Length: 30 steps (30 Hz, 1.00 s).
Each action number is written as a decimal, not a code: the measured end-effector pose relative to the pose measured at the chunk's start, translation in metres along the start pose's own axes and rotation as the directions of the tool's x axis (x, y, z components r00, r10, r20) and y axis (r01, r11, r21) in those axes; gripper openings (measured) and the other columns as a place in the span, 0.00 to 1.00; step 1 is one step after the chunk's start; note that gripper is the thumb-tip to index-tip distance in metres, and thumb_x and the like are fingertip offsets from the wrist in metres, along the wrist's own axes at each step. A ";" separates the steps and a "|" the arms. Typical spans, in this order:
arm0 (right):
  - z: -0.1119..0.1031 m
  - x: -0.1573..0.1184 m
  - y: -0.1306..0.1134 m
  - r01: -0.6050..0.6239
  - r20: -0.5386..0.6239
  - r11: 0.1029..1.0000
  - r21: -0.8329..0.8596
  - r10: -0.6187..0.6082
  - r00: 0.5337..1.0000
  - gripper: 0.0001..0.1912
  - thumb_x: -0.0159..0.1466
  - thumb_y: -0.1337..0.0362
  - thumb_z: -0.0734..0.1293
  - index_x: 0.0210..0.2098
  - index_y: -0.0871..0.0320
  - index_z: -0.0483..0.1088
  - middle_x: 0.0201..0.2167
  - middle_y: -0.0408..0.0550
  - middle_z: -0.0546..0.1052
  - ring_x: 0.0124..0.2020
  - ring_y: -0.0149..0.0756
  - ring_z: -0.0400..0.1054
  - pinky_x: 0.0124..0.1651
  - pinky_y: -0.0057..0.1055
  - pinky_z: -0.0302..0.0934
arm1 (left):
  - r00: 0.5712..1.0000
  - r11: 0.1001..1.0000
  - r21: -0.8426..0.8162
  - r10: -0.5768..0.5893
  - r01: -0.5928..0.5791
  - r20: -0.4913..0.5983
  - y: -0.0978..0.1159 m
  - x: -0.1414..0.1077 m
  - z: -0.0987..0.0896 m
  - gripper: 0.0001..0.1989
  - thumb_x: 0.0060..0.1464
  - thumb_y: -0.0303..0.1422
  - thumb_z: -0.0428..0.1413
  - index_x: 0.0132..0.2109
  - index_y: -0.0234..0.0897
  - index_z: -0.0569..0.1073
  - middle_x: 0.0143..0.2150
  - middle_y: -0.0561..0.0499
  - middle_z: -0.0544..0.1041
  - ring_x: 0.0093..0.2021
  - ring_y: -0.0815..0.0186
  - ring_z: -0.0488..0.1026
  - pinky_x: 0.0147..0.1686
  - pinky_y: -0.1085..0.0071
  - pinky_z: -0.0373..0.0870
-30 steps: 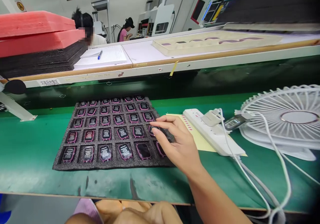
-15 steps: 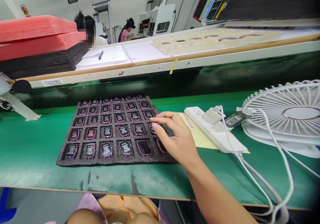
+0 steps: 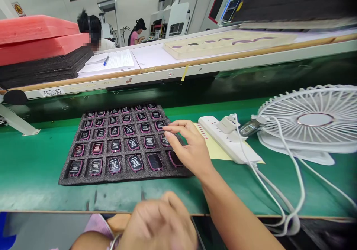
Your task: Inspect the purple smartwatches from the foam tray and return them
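Note:
A dark grey foam tray lies on the green bench, its rows of pockets filled with purple-framed watch faces. Most screens show lines of white text. Two in the front row, a dark-screened watch and its right neighbour, look blank. My right hand hovers at the tray's right side, thumb and fingers apart, with nothing visible between them. It partly covers the rightmost column. In front of the bench edge, my left hand is raised close to the camera, fingers curled but smeared by motion.
Right of the tray stand a white power strip with plugs, a yellow sheet, white cables and a white fan. A shelf behind bears red foam blocks and a cream tray. Two people sit beyond.
My left hand has come up into view at the bottom middle. My right hand keeps nearly the same pose by the tray. The whole view has shifted slightly.

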State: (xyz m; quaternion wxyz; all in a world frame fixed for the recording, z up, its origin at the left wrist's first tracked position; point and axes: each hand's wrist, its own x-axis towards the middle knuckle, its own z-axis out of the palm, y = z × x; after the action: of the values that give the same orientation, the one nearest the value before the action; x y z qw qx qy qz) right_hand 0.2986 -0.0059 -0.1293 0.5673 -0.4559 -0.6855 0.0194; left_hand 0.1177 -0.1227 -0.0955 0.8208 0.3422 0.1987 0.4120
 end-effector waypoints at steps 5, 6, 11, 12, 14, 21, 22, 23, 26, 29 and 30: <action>0.003 0.000 0.011 -0.032 0.009 0.999 -0.004 0.032 0.999 0.08 0.69 0.63 0.65 0.42 0.57 0.77 0.39 0.51 0.73 0.41 0.40 0.70 0.44 0.36 0.69 | 0.865 0.999 -0.022 0.025 -0.042 -0.501 -0.005 0.032 -0.003 0.25 0.38 0.50 0.74 0.38 0.36 0.80 0.32 0.51 0.70 0.34 0.70 0.62 0.38 0.73 0.61; 0.004 0.000 0.014 -0.046 0.021 0.999 -0.002 0.046 0.999 0.09 0.69 0.63 0.65 0.42 0.57 0.77 0.38 0.51 0.73 0.41 0.40 0.70 0.43 0.36 0.69 | 0.838 0.999 -0.029 0.020 -0.042 -0.546 -0.005 0.035 -0.004 0.29 0.33 0.50 0.75 0.39 0.36 0.81 0.33 0.51 0.71 0.34 0.70 0.62 0.38 0.72 0.61; 0.010 0.000 0.023 -0.127 0.066 0.992 0.025 0.125 0.990 0.12 0.67 0.57 0.66 0.42 0.58 0.78 0.39 0.52 0.74 0.37 0.40 0.70 0.42 0.38 0.69 | 0.827 0.997 -0.022 0.044 -0.068 -0.561 -0.005 0.034 -0.004 0.30 0.27 0.50 0.76 0.38 0.37 0.82 0.32 0.52 0.71 0.33 0.71 0.63 0.37 0.73 0.62; 0.011 0.001 0.023 -0.146 0.066 0.989 0.036 0.143 0.988 0.13 0.67 0.55 0.66 0.41 0.58 0.78 0.39 0.52 0.74 0.36 0.40 0.70 0.42 0.39 0.68 | 0.828 0.997 -0.019 0.048 -0.071 -0.559 -0.005 0.032 -0.004 0.30 0.28 0.50 0.76 0.37 0.37 0.82 0.32 0.52 0.71 0.33 0.71 0.63 0.37 0.73 0.62; 0.011 0.000 0.019 -0.201 0.075 0.976 0.087 0.194 0.978 0.15 0.67 0.52 0.67 0.40 0.57 0.78 0.38 0.52 0.75 0.35 0.40 0.70 0.43 0.40 0.68 | 0.838 0.998 -0.003 0.051 -0.062 -0.543 -0.007 0.029 -0.005 0.30 0.29 0.51 0.75 0.39 0.38 0.83 0.31 0.52 0.71 0.33 0.71 0.63 0.37 0.73 0.61; -0.015 -0.027 -0.046 -0.338 0.266 0.812 0.476 0.234 0.935 0.17 0.76 0.53 0.58 0.46 0.54 0.75 0.43 0.48 0.76 0.43 0.36 0.72 0.48 0.32 0.68 | 0.921 0.937 0.348 0.145 -0.011 -0.361 -0.027 0.034 -0.017 0.24 0.46 0.54 0.67 0.39 0.39 0.84 0.36 0.49 0.71 0.38 0.67 0.63 0.43 0.71 0.61; -0.021 -0.032 -0.056 -0.298 0.239 0.837 0.459 0.207 0.949 0.16 0.77 0.55 0.57 0.47 0.54 0.74 0.44 0.48 0.76 0.46 0.35 0.71 0.50 0.32 0.67 | 0.933 0.920 0.392 0.159 -0.021 -0.323 -0.032 0.034 -0.018 0.23 0.49 0.54 0.65 0.40 0.40 0.84 0.37 0.49 0.71 0.39 0.66 0.64 0.44 0.70 0.61; -0.027 -0.036 -0.063 -0.249 0.210 0.879 0.406 0.176 0.962 0.15 0.77 0.57 0.57 0.49 0.54 0.73 0.45 0.48 0.75 0.48 0.36 0.71 0.51 0.33 0.66 | 0.947 0.902 0.432 0.164 -0.030 -0.276 -0.037 0.034 -0.018 0.22 0.51 0.54 0.64 0.40 0.40 0.84 0.37 0.49 0.71 0.40 0.65 0.65 0.44 0.70 0.62; -0.048 -0.051 -0.068 -0.109 0.185 0.991 0.080 0.092 0.978 0.11 0.75 0.63 0.61 0.51 0.54 0.73 0.47 0.49 0.75 0.51 0.40 0.69 0.54 0.38 0.62 | 0.981 0.835 0.546 0.154 -0.065 -0.120 -0.050 0.027 -0.016 0.20 0.57 0.53 0.60 0.41 0.41 0.84 0.35 0.49 0.68 0.38 0.66 0.64 0.40 0.71 0.62; -0.073 -0.073 -0.056 -0.117 0.166 0.971 -0.209 0.153 0.974 0.11 0.73 0.64 0.62 0.51 0.55 0.73 0.47 0.50 0.77 0.51 0.44 0.70 0.53 0.41 0.60 | 0.988 0.785 0.608 0.157 -0.118 -0.011 -0.056 0.016 -0.016 0.18 0.61 0.49 0.57 0.44 0.43 0.84 0.34 0.49 0.68 0.36 0.67 0.64 0.38 0.72 0.62; -0.082 -0.082 -0.052 -0.172 0.112 0.952 -0.252 0.205 0.972 0.11 0.73 0.63 0.62 0.50 0.55 0.74 0.46 0.50 0.77 0.48 0.43 0.71 0.51 0.40 0.62 | 0.988 0.782 0.611 0.155 -0.121 -0.002 -0.057 0.014 -0.016 0.17 0.62 0.48 0.57 0.45 0.44 0.84 0.34 0.49 0.68 0.37 0.67 0.65 0.39 0.72 0.63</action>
State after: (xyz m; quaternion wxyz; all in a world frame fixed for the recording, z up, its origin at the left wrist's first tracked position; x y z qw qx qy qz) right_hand 0.3275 -0.1289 -0.1340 0.4551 -0.5823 -0.6733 0.0217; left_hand 0.1467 -0.1292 -0.1480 0.6292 0.5908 0.3164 0.3937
